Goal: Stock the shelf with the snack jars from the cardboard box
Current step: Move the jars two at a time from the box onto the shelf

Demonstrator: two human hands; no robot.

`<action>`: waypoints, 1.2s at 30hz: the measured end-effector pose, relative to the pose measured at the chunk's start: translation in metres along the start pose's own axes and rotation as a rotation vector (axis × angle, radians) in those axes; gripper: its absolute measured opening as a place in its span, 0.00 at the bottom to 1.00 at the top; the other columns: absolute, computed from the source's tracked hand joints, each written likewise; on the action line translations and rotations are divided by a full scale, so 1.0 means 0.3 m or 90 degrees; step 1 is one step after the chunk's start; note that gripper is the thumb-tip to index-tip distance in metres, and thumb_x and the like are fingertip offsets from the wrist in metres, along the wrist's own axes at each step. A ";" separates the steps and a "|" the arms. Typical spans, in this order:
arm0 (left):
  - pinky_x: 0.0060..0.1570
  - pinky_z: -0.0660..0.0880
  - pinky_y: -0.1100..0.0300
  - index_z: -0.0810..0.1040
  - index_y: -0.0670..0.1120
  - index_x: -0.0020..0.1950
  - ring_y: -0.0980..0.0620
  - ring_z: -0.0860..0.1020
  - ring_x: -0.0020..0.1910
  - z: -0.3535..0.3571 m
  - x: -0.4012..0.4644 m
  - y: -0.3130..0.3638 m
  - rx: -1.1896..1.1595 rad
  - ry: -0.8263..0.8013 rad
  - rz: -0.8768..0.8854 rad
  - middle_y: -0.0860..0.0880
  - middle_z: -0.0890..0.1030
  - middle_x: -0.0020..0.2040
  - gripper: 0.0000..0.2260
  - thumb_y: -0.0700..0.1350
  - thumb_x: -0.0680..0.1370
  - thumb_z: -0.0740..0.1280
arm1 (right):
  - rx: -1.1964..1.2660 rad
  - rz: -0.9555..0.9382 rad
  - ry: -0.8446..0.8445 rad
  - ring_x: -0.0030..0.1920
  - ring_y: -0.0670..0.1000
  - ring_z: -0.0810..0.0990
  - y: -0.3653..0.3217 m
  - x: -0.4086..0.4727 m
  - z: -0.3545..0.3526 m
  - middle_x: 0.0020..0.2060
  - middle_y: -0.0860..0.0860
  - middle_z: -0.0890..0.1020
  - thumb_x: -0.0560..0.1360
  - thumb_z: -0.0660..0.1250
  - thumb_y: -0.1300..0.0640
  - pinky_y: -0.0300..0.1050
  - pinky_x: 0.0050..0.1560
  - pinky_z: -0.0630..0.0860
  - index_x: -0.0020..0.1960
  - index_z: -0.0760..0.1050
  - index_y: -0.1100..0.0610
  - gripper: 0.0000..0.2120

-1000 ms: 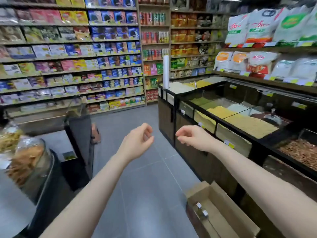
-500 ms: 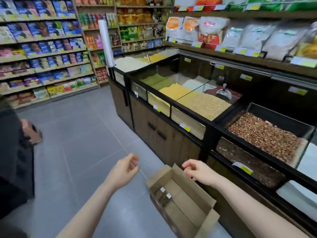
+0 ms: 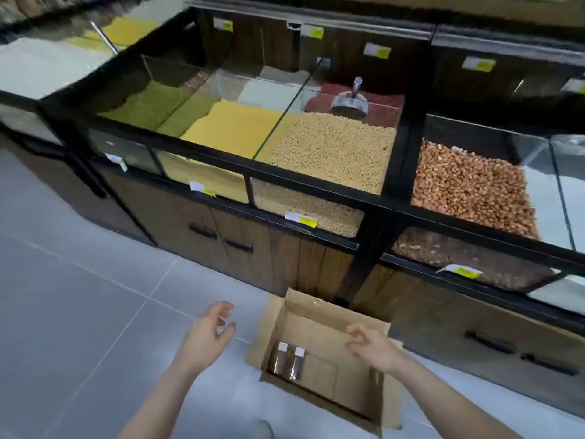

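Note:
An open cardboard box (image 3: 319,327) sits on the grey floor against the bulk-food counter. Two snack jars (image 3: 286,362) with white lids and dark contents lie side by side at the box's left inner wall. My left hand (image 3: 207,334) hovers just left of the box, fingers loosely curled, holding nothing. My right hand (image 3: 372,345) hangs over the box's right half, fingers loosely curled and empty. Neither hand touches the jars or the box.
Behind the box stands a wooden counter with cabinet doors (image 3: 221,239) and glass bins of green grain, yellow grain (image 3: 234,128), soybeans (image 3: 332,153) and peanuts (image 3: 468,182). A metal scoop (image 3: 349,103) lies in the red beans. Tiled floor (image 3: 79,312) spreads to the left.
My view has swung down and right from the shop aisle onto the counter and box. Both hands have dropped towards the box, the right one now over its opening.

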State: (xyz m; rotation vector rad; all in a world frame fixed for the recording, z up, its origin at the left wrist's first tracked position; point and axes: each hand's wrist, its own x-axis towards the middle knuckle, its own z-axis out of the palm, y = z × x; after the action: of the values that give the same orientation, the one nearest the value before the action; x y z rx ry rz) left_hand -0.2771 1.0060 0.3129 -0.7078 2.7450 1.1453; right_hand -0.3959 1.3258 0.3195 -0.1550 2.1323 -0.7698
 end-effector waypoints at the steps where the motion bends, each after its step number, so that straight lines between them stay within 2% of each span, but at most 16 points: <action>1: 0.41 0.71 0.61 0.74 0.48 0.58 0.54 0.78 0.43 0.017 0.048 -0.042 -0.002 -0.006 -0.003 0.51 0.78 0.48 0.12 0.41 0.75 0.68 | 0.021 0.010 0.014 0.41 0.46 0.73 -0.007 0.047 0.026 0.37 0.47 0.74 0.76 0.64 0.58 0.32 0.40 0.69 0.61 0.69 0.57 0.14; 3: 0.42 0.72 0.59 0.75 0.48 0.57 0.53 0.78 0.44 0.072 0.134 -0.118 -0.022 -0.022 -0.014 0.51 0.77 0.48 0.12 0.40 0.75 0.68 | 0.040 0.027 0.014 0.44 0.48 0.75 -0.008 0.160 0.082 0.42 0.49 0.77 0.75 0.66 0.56 0.38 0.46 0.72 0.61 0.69 0.53 0.15; 5: 0.42 0.71 0.60 0.74 0.51 0.54 0.56 0.77 0.42 0.153 0.185 -0.174 -0.048 -0.044 -0.030 0.51 0.78 0.46 0.11 0.39 0.75 0.68 | 0.041 0.061 0.007 0.43 0.48 0.75 0.016 0.275 0.144 0.46 0.52 0.78 0.75 0.66 0.56 0.34 0.40 0.72 0.63 0.68 0.52 0.17; 7: 0.41 0.70 0.64 0.72 0.54 0.52 0.57 0.77 0.41 0.267 0.207 -0.248 -0.049 -0.077 -0.039 0.52 0.78 0.46 0.12 0.39 0.75 0.67 | 0.040 0.093 -0.004 0.39 0.45 0.73 0.056 0.380 0.213 0.44 0.51 0.76 0.76 0.64 0.57 0.29 0.33 0.67 0.66 0.66 0.53 0.20; 9: 0.42 0.70 0.66 0.71 0.59 0.50 0.62 0.76 0.46 0.403 0.225 -0.339 -0.057 -0.113 -0.041 0.56 0.77 0.48 0.14 0.39 0.75 0.66 | 0.035 0.093 -0.022 0.43 0.45 0.73 0.116 0.493 0.287 0.46 0.50 0.75 0.77 0.63 0.57 0.29 0.36 0.65 0.67 0.63 0.51 0.20; 11: 0.46 0.72 0.62 0.71 0.61 0.54 0.64 0.75 0.49 0.547 0.251 -0.454 -0.035 -0.145 -0.027 0.59 0.76 0.52 0.12 0.45 0.75 0.65 | 0.045 0.096 -0.021 0.49 0.47 0.74 0.195 0.618 0.372 0.45 0.49 0.76 0.77 0.63 0.57 0.34 0.42 0.67 0.68 0.63 0.50 0.21; 14: 0.51 0.75 0.57 0.70 0.52 0.67 0.56 0.72 0.59 0.760 0.329 -0.648 0.103 -0.172 0.029 0.55 0.74 0.62 0.22 0.52 0.73 0.59 | 0.065 0.119 -0.013 0.50 0.49 0.74 0.347 0.823 0.538 0.48 0.51 0.76 0.77 0.62 0.58 0.36 0.45 0.66 0.70 0.62 0.51 0.23; 17: 0.47 0.79 0.58 0.67 0.51 0.68 0.53 0.70 0.60 0.943 0.441 -0.821 0.176 -0.143 0.171 0.49 0.77 0.62 0.26 0.51 0.69 0.58 | 0.086 0.137 0.004 0.55 0.51 0.74 0.489 1.021 0.699 0.59 0.57 0.76 0.77 0.63 0.58 0.35 0.42 0.63 0.71 0.60 0.50 0.25; 18: 0.50 0.78 0.56 0.67 0.50 0.69 0.52 0.69 0.62 1.000 0.484 -0.876 0.198 -0.146 0.220 0.48 0.76 0.64 0.27 0.51 0.69 0.58 | 0.087 0.139 0.007 0.59 0.52 0.74 0.536 1.086 0.749 0.62 0.57 0.75 0.77 0.63 0.57 0.33 0.43 0.62 0.72 0.59 0.50 0.26; 20: 0.62 0.71 0.53 0.65 0.48 0.72 0.49 0.66 0.69 1.099 0.566 -0.971 0.251 -0.148 0.280 0.48 0.70 0.71 0.28 0.52 0.72 0.57 | 0.104 0.143 0.028 0.66 0.54 0.71 0.618 1.215 0.839 0.66 0.57 0.71 0.77 0.63 0.55 0.32 0.51 0.63 0.74 0.56 0.49 0.28; 22: 0.69 0.64 0.52 0.63 0.46 0.74 0.47 0.63 0.72 1.170 0.623 -1.041 0.261 -0.122 0.295 0.49 0.65 0.74 0.28 0.53 0.76 0.58 | 0.109 0.156 0.051 0.65 0.57 0.71 0.689 1.337 0.926 0.67 0.58 0.68 0.76 0.64 0.52 0.40 0.60 0.66 0.74 0.53 0.46 0.31; 24: 0.69 0.61 0.53 0.63 0.46 0.74 0.47 0.63 0.72 1.216 0.650 -1.093 0.264 -0.095 0.310 0.48 0.64 0.74 0.28 0.54 0.76 0.59 | 0.102 0.179 0.071 0.64 0.59 0.72 0.751 1.430 1.011 0.67 0.58 0.66 0.75 0.66 0.50 0.45 0.62 0.68 0.75 0.52 0.45 0.34; 27: 0.70 0.59 0.56 0.61 0.47 0.75 0.49 0.62 0.73 1.247 0.649 -1.136 0.252 -0.083 0.305 0.48 0.63 0.75 0.28 0.55 0.77 0.58 | 0.128 0.194 0.085 0.63 0.57 0.72 0.801 1.519 1.107 0.66 0.57 0.67 0.72 0.70 0.51 0.44 0.62 0.67 0.74 0.55 0.47 0.37; 31: 0.70 0.60 0.55 0.59 0.47 0.76 0.49 0.61 0.73 1.250 0.650 -1.135 0.237 -0.087 0.303 0.48 0.62 0.76 0.28 0.55 0.77 0.57 | 0.137 0.139 0.105 0.54 0.56 0.75 0.803 1.524 1.144 0.61 0.57 0.70 0.70 0.72 0.58 0.39 0.52 0.68 0.66 0.63 0.50 0.29; 34: 0.72 0.61 0.52 0.57 0.48 0.77 0.51 0.59 0.74 1.220 0.634 -1.094 0.193 -0.110 0.251 0.50 0.61 0.76 0.30 0.58 0.77 0.56 | 0.149 0.048 0.133 0.52 0.53 0.78 0.753 1.444 1.083 0.59 0.53 0.70 0.69 0.72 0.59 0.33 0.47 0.72 0.58 0.63 0.37 0.28; 36: 0.71 0.61 0.51 0.55 0.48 0.77 0.50 0.61 0.73 1.178 0.609 -1.040 0.161 -0.136 0.216 0.49 0.63 0.75 0.34 0.64 0.75 0.55 | 0.180 -0.015 0.169 0.54 0.49 0.77 0.677 1.367 1.006 0.59 0.50 0.71 0.67 0.74 0.58 0.42 0.57 0.74 0.54 0.63 0.31 0.30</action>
State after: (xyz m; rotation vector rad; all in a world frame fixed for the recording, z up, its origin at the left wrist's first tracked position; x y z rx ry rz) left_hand -0.3348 0.9890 -0.1891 -0.0871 2.8144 0.8352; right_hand -0.3983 1.1975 -0.2135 0.0767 2.2414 -1.1498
